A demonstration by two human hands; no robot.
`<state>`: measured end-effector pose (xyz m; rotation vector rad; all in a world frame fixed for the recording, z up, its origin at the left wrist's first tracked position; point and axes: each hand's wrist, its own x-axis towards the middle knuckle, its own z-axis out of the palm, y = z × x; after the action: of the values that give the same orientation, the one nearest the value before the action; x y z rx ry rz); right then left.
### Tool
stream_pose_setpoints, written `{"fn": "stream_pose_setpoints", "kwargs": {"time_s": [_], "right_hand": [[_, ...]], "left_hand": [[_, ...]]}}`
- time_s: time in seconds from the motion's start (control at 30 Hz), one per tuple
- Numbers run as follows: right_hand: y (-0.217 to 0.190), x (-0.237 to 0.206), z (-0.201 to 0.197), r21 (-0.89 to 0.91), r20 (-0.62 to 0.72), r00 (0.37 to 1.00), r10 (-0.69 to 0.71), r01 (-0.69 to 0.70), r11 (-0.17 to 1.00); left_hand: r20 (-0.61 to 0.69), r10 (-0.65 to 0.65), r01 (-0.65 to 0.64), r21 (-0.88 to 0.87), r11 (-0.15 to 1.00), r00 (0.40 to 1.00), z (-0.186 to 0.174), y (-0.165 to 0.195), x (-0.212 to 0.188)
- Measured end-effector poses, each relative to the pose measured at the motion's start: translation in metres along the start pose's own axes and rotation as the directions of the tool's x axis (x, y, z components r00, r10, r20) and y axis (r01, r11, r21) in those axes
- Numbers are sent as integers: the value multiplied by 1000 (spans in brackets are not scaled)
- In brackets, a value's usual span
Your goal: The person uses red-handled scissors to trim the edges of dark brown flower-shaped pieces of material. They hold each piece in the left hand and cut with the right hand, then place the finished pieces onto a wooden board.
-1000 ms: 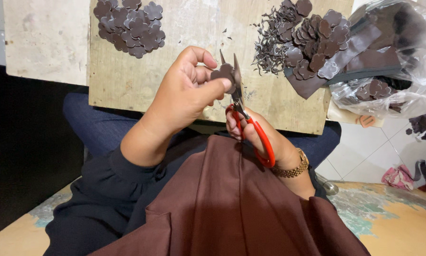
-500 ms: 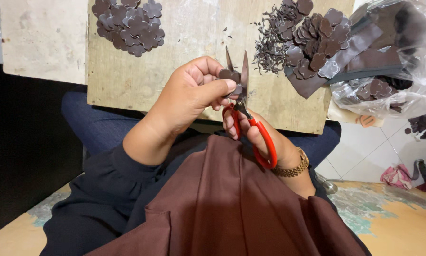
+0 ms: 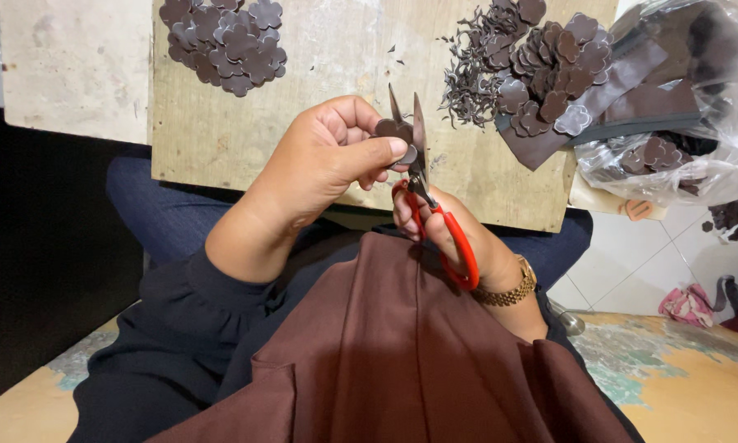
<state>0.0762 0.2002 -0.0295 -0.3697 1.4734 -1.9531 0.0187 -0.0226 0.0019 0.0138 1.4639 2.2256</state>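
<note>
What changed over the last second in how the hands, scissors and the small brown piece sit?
The scissors blades went from nearly closed to open around the brown piece. The left hand still pinches the piece and the right hand still holds the red handles. The piles on the board are unchanged.

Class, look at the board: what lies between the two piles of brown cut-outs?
Head view: between the left pile and right pile is bare board, with a few tiny scraps.
</note>
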Motion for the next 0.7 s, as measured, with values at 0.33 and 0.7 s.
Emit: {"fn": "stream_pose_setpoints", "kwargs": {"time_s": [0.33,0.7], "right_hand": [[3,4,5,-1,-27,998,-59,59,998],[-8,4,8,-19,11,998,-54,54,998]], "left_hand": [[18,-50,50,-26,998,999,4,-5,3],[-47,-34,31,-65,997,998,7,-19,8]]}}
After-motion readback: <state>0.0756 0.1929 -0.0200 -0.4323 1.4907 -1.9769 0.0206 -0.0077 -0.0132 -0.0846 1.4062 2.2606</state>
